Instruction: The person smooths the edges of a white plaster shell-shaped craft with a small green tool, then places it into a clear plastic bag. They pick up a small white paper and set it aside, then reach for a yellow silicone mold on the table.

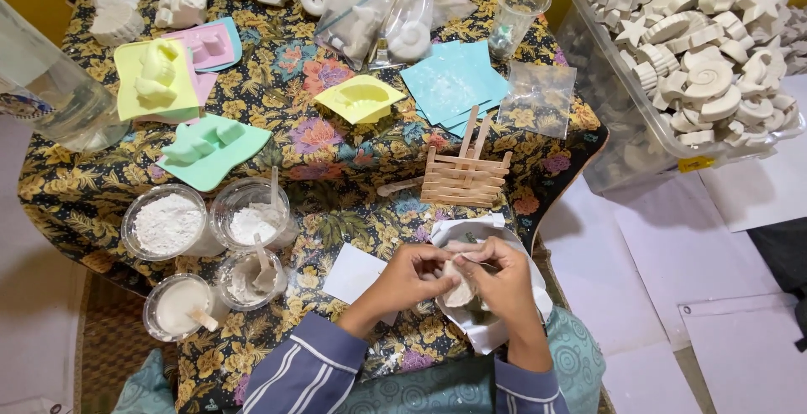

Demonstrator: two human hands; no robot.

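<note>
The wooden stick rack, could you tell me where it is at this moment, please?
In the head view, the wooden stick rack lies on the floral tablecloth right of centre, just below the blue sheets and above both hands.

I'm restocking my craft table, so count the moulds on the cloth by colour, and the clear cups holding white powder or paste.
Yellow moulds: 2
Pink moulds: 1
Green moulds: 1
Clear cups of white material: 4
Total: 8
</note>
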